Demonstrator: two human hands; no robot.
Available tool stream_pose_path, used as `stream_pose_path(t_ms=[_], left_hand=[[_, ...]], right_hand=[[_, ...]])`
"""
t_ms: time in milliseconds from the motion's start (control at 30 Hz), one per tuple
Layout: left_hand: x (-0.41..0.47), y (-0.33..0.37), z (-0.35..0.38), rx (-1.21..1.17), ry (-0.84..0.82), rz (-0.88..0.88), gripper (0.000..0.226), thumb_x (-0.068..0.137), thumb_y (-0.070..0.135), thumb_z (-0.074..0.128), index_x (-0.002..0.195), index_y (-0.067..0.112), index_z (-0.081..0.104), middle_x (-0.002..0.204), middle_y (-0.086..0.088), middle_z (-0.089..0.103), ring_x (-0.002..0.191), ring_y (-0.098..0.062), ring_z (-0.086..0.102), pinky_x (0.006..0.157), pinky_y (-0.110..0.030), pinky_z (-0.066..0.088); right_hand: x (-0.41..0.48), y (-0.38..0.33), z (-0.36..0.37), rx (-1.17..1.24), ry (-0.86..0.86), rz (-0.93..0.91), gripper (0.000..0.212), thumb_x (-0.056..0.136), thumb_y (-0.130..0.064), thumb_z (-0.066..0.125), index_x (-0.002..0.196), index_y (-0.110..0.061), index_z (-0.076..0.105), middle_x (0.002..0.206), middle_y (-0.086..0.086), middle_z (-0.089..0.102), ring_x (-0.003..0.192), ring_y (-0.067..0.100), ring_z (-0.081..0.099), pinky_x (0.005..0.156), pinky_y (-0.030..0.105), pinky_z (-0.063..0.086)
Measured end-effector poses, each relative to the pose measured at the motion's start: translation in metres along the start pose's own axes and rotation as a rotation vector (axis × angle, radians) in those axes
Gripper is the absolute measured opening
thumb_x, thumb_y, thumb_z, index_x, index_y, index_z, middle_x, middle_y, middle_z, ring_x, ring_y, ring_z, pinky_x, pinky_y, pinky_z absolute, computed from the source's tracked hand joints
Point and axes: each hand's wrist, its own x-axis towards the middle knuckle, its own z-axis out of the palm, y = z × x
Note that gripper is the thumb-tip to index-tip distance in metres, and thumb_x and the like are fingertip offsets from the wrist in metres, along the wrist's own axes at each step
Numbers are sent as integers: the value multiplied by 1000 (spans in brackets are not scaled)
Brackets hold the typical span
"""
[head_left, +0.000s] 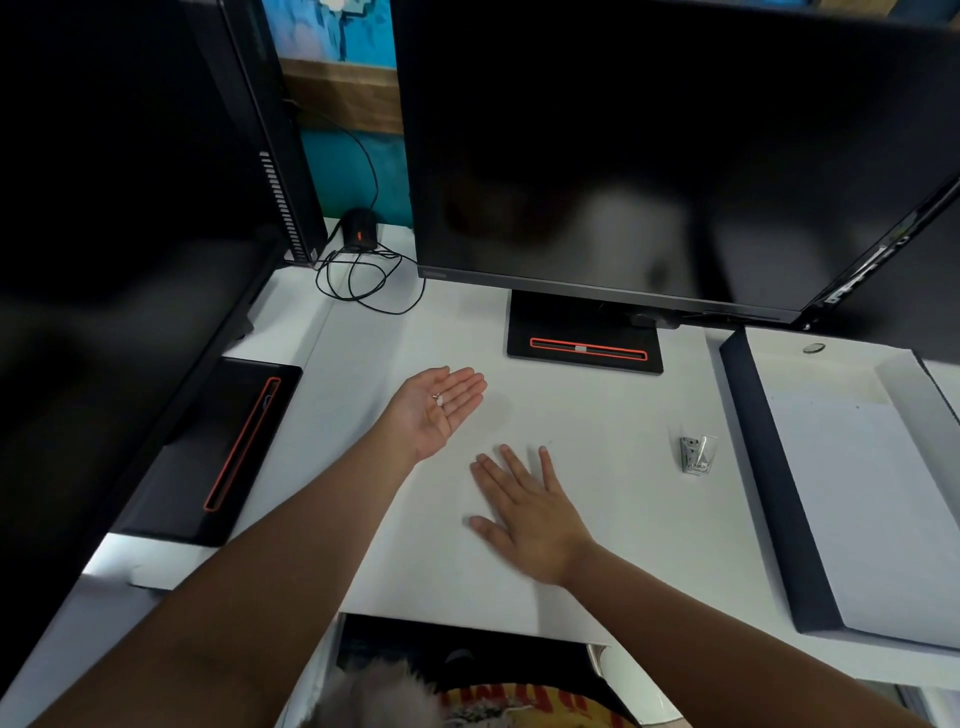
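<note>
White desk (597, 415) carries a dark monitor on a black stand (584, 338). Your left hand (436, 410) lies palm up in front and to the left of that stand, fingers straight and together. A small silvery piece (438, 399) rests loose on the palm. Your right hand (524, 512) is flat, palm down, fingers spread, nearer you than the stand. A clear packet (697, 454) lies front-right of the stand.

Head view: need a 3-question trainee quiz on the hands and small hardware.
1. True or false: the left hand lies palm up with small silver parts on it.
2. The right hand is: A) gripping the plastic bag B) open, palm down, over the white desk C) curled into a fist.
3. Fill in: the plastic bag lies to the ___ of the right hand.
Key: 1 true; 2 B; 3 right.
</note>
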Motion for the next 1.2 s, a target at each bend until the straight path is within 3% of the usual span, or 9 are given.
stream_pose_path(t_ms=[100,333,500,567,633,733,867,1033,1200], left_hand=[[0,-6,1,8,0,-20,28,98,16,44,105,-5,61,106,-17,67,99,-25,65,88,-34,50],[2,-19,2,16,-1,-51,28,97,16,44,104,-5,62,102,-18,69,97,-26,66,84,-33,53],[2,-26,6,22,-8,-70,28,97,16,45,104,-5,62,103,-18,68,97,-25,66,86,-34,51],[2,-27,8,23,-11,-75,28,97,16,44,103,-5,62,103,-18,68,96,-25,66,89,-34,49],[3,-28,8,22,-12,-78,28,97,16,45,104,-5,62,104,-18,68,96,-25,66,87,-34,49],[3,-30,9,16,-10,-81,28,97,15,45,105,-5,62,106,-18,68,97,-26,66,84,-34,51],[3,-31,8,17,-9,-80,28,97,16,45,106,-5,62,105,-18,68,98,-26,66,84,-34,52],[4,-31,7,11,-4,-82,28,96,15,45,105,-5,62,105,-18,68,97,-26,66,85,-34,51],[5,-33,5,9,2,-85,28,96,16,46,106,-5,62,102,-18,70,97,-26,67,81,-33,53]], right_hand=[[-5,18,-4,11,-1,79,81,88,-65,-7,152,-19,9,160,-6,9,143,14,-20,112,46,-20],[-16,39,-11,15,-11,203,71,93,-60,2,152,-19,5,160,-7,4,143,14,-20,110,41,-27],[-17,43,-15,40,53,169,80,90,-60,-6,150,-16,22,158,-3,22,147,18,-5,112,41,-23],[-14,48,-19,87,76,174,75,93,-56,-1,147,-16,31,155,-2,30,148,21,7,115,42,-16],[-9,54,-20,174,147,225,58,99,-45,19,142,-12,41,148,3,43,142,28,28,118,43,6],[-1,65,-21,346,253,394,40,91,-9,48,130,-3,54,127,14,60,118,34,53,103,35,37],[2,67,-27,357,226,472,33,85,3,47,113,1,64,104,16,66,101,35,55,86,34,45],[7,62,-25,350,212,429,14,85,-12,57,85,-1,65,83,12,62,85,30,53,74,37,47],[11,59,-25,355,225,443,13,85,-10,59,76,-1,63,79,11,62,81,28,51,68,32,42]])
